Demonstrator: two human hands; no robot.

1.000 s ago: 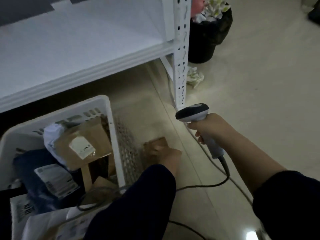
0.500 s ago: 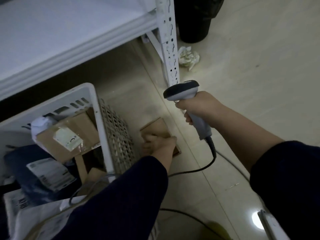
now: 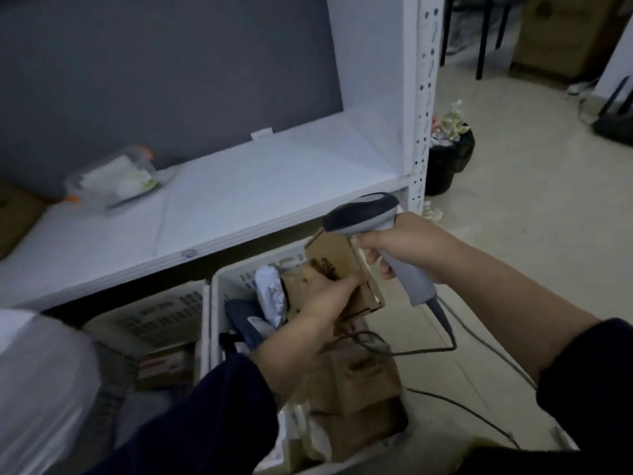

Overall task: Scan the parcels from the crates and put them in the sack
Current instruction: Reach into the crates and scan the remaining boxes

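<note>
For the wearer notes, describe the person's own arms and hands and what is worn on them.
The left hand and right hand are bare, with no gloves and no watch or band at either wrist. The left sleeve and right sleeve are dark navy, plain and long, and end short of the wrists, so both forearms show.

under the front edge of the shelf (image 3: 274,186) i see the left crate (image 3: 154,313) beside the right crate (image 3: 236,274); the parcel (image 3: 337,265) above the right one, the scanner (image 3: 370,214) just right of it
</note>
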